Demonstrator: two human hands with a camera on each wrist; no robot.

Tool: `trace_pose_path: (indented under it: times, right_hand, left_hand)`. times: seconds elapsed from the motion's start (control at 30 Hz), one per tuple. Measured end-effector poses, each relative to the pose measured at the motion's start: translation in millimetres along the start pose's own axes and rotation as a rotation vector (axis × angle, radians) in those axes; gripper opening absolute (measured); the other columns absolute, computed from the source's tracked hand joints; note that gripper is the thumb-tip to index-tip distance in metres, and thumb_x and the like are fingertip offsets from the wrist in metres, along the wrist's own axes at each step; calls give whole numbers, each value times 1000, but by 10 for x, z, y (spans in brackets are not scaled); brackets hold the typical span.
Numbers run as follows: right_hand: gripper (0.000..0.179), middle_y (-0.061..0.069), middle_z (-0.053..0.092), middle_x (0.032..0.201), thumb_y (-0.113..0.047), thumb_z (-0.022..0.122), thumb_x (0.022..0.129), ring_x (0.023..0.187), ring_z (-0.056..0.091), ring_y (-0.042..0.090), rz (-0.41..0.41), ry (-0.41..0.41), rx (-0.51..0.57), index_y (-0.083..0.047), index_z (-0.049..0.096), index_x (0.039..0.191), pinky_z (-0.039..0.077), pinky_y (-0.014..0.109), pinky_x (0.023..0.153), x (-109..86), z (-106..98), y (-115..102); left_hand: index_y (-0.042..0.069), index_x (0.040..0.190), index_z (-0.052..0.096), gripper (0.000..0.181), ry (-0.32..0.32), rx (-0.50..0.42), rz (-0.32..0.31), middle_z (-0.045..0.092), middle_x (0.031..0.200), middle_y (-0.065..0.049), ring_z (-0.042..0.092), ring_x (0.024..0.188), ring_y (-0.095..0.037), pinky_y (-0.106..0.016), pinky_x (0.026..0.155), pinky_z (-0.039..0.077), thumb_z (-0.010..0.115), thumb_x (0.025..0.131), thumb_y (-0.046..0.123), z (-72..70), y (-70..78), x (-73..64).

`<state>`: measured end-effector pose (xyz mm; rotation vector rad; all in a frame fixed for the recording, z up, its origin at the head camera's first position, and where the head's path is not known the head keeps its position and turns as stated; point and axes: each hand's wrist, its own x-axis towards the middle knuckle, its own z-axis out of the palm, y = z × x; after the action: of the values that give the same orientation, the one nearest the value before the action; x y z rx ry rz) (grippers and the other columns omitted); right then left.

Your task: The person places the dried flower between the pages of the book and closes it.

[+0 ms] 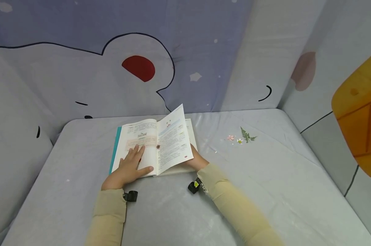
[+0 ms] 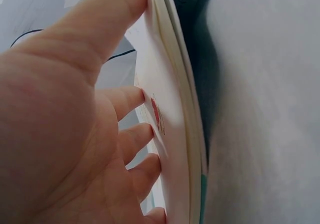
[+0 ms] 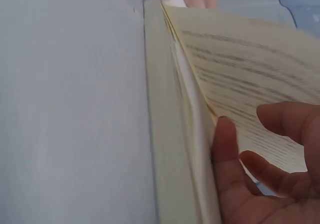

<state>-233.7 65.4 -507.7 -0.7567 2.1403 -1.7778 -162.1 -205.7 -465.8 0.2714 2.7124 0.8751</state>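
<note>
An open book (image 1: pixel 142 128) with a teal cover edge lies on the white-covered table. My left hand (image 1: pixel 128 171) rests on its left page, fingers spread; the left wrist view shows the thumb (image 2: pixel 107 19) by the page's lower edge. A right-hand leaf (image 1: pixel 173 143) stands partly raised. Behind this leaf is my right hand (image 1: pixel 198 160), its fingers mostly hidden in the head view. In the right wrist view those fingers (image 3: pixel 227 144) are loosely bent against the leaf's printed underside, apart from each other. A small brownish-red spot (image 1: pixel 158 147), perhaps a flower, shows near the gutter.
Right of the book lie a pink flower (image 1: pixel 230 137), a small white daisy (image 1: pixel 240 140) and a green fern-like leaf (image 1: pixel 247 135). Printed fabric walls (image 1: pixel 203 61) rise behind the table (image 1: pixel 160 212) and at both sides.
</note>
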Motion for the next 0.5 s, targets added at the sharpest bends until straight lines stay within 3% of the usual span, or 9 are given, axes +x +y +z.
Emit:
trace_pose_path:
  times: [0.07, 0.13, 0.2, 0.27, 0.3, 0.37, 0.43, 0.5]
  right_hand:
    - [73, 10, 55, 140, -6, 79, 87, 126, 57, 19, 10, -27, 68, -7, 43, 150, 49, 33, 102, 123, 53, 216]
    - [67, 9, 57, 139, -9, 77, 90, 126, 57, 19, 16, -28, -23, -7, 45, 148, 48, 33, 103, 205, 140, 165]
    - [58, 13, 57, 140, -12, 70, 95, 129, 56, 23, 62, 11, -184, -4, 47, 147, 45, 36, 107, 231, 263, -104]
    - [50, 12, 64, 126, -14, 67, 98, 114, 64, 22, 102, 53, -243, -6, 51, 144, 51, 34, 98, 273, 361, -254]
    - [48, 13, 66, 119, -13, 66, 98, 107, 67, 23, 163, 66, -282, -5, 51, 144, 53, 34, 94, 280, 405, -405]
    - [42, 6, 69, 97, -18, 64, 100, 82, 68, 15, 213, 89, -294, -10, 56, 140, 54, 26, 75, 335, 449, -419]
    - [42, 1, 63, 81, -16, 65, 99, 62, 61, 11, 242, 95, -271, -11, 56, 139, 48, 22, 61, 380, 472, -394]
    - [46, -1, 60, 77, -20, 67, 98, 58, 59, 10, 241, 94, -301, -13, 55, 142, 45, 21, 59, 401, 490, -396]
  left_hand:
    - [-1, 161, 13, 101, 1, -10, 7, 1, 165, -31, -4, 150, -54, -80, 110, 0, 68, 94, 51, 1, -2, -3]
    - [-1, 161, 13, 101, 3, -12, 12, 1, 165, -31, -4, 150, -54, -80, 110, -1, 67, 94, 52, 10, -10, -1]
    - [0, 162, 12, 101, -4, -12, 10, 0, 166, -30, -5, 150, -53, -79, 110, -1, 67, 94, 52, 8, -8, 1]
    - [1, 162, 12, 100, -13, -3, 1, 0, 166, -29, -5, 151, -52, -79, 111, 0, 66, 95, 52, 9, 2, 10]
    - [1, 162, 12, 100, -13, 10, -1, 1, 166, -29, -4, 151, -52, -79, 111, 1, 66, 95, 52, 11, 9, 15]
    - [2, 162, 14, 98, 0, 19, 6, 4, 166, -28, -1, 151, -53, -79, 110, 3, 68, 95, 49, 6, 28, 18]
    - [2, 160, 24, 91, 46, -11, 53, 18, 164, -28, 14, 150, -51, -78, 111, 10, 72, 94, 43, 9, 26, 29]
    - [2, 157, 31, 82, 66, -75, 88, 26, 162, -26, 24, 148, -48, -74, 113, 17, 72, 95, 37, -4, -2, 20]
